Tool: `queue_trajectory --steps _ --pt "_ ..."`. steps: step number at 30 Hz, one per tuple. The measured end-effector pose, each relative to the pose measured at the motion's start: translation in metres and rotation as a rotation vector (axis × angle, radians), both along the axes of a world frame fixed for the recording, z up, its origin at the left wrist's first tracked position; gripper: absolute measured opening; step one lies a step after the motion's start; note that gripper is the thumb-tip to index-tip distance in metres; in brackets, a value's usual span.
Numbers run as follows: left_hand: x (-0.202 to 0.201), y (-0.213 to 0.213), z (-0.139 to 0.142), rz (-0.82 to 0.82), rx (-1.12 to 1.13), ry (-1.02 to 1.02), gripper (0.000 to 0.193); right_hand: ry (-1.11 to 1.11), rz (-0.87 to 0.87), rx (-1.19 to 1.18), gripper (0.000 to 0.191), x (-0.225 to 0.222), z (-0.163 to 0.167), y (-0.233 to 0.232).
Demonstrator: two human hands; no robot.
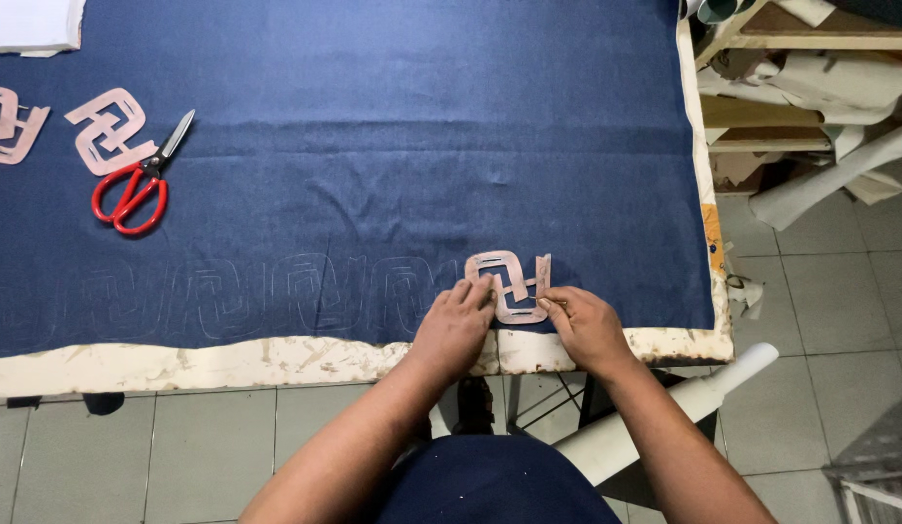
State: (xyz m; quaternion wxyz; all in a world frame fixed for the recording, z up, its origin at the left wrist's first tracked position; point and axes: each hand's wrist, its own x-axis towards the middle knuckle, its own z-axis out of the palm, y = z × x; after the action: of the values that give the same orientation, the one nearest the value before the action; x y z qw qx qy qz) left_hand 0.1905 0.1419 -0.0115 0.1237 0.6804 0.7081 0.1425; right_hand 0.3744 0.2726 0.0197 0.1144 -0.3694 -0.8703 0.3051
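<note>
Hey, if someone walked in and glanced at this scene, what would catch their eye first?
Probably the big navy cloth covering the table, with the left hand and right hand pressing a pinkish cut-out stencil onto it near the front edge. Next, the red-handled scissors at the far left, beside another stencil. Faint traced outlines run along the cloth left of the hands.

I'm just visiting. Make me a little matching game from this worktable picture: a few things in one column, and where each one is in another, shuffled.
Things:
1. red-handled scissors
2. pink cutout template
3. white roll
4. blue fabric

Places:
A. spread across the table
B. under both hands' fingertips, near the table's front edge
C. below the table edge, by the person's right arm
D. far left, on the cloth

Pairs: 1-D, 2-B, 3-C, 4-A
</note>
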Motion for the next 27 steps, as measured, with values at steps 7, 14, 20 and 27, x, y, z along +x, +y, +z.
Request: queue_trajectory --steps 7,14,20,27 --pt "-0.011 -0.003 0.011 0.098 -0.17 -0.019 0.061 0.047 0.105 0.136 0.021 -0.01 -0.008 -0.008" --pt "-0.013 -0.001 0.01 0.127 -0.094 -0.043 0.046 0.055 0.068 -0.006 0.022 -0.006 -0.005 -0.006" --pt "-0.016 -0.001 0.013 0.146 -0.144 -0.074 0.041 0.031 -0.016 -0.004 0.024 -0.006 -0.001 -0.006" --pt "-0.016 0.002 0.016 0.159 -0.189 -0.054 0.043 -0.011 -0.015 -0.081 0.024 -0.009 -0.001 -0.013"
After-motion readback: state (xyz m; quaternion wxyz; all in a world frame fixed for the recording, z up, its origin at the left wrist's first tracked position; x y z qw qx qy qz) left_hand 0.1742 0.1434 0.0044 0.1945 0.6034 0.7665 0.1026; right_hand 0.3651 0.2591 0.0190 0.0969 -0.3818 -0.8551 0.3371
